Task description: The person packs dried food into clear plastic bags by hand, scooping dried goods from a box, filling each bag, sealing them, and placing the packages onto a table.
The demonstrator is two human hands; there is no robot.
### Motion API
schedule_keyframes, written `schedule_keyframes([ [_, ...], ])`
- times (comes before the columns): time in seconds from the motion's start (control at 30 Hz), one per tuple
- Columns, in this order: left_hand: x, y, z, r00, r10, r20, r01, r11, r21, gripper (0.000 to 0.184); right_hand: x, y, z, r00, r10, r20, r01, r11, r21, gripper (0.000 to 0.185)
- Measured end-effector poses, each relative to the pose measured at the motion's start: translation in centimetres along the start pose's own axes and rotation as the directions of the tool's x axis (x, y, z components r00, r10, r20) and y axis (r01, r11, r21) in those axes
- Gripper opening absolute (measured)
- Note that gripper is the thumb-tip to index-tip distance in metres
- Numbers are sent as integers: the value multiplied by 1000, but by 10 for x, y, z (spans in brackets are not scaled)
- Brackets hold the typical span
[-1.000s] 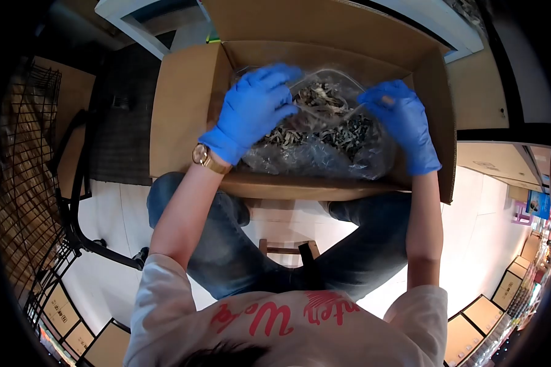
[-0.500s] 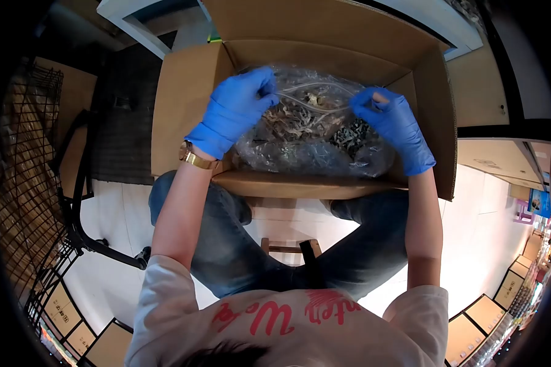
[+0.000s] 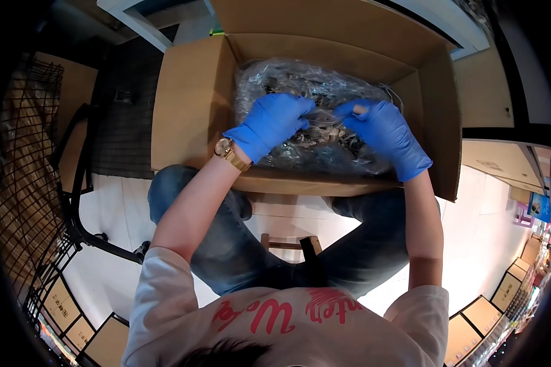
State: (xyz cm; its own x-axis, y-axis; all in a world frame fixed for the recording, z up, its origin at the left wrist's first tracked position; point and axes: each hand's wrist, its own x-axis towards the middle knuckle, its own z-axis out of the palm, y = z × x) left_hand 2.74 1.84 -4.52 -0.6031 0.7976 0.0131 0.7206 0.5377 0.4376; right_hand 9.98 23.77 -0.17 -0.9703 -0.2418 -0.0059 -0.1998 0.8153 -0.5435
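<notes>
An open cardboard box holds a clear plastic bag filled with dried, greyish leaf-like pieces. My left hand, in a blue glove, is over the left-centre of the bag, its fingers closed on the plastic. My right hand, also gloved, is over the bag's right part, with fingers pinched on the plastic; a fingertip shows through the torn glove. A small gap separates the two hands. A gold watch is on my left wrist.
A black wire cart with brown contents stands at the left. Below the box are my knees and a wooden stool. A white frame is behind the box. Cartons and cabinets line the right side.
Both hands have come closer together over the bag, my left hand moving right and down. The bag's mouth, earlier spread between them, is now gathered, and its contents are less exposed.
</notes>
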Motion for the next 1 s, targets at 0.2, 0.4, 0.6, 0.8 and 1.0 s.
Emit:
schedule_keyframes([
  [0.2,-2,13,13,995,94,-8,-93,988,121,18,-1,9,5,986,-147,-74,124,962,-245,14],
  [0.4,3,9,3,973,94,-210,-81,994,70,14,3,9,11,986,-102,-135,34,900,-435,9],
  [0.6,4,7,17,987,138,-86,-118,972,201,13,5,6,17,991,-107,-81,63,903,-425,12],
  [0.8,7,12,5,953,148,-263,-130,988,85,12,8,-4,15,957,-262,-122,203,909,-364,15],
  [1.0,4,13,5,974,141,-177,-120,985,124,13,8,4,7,948,-294,-123,239,911,-336,10],
])
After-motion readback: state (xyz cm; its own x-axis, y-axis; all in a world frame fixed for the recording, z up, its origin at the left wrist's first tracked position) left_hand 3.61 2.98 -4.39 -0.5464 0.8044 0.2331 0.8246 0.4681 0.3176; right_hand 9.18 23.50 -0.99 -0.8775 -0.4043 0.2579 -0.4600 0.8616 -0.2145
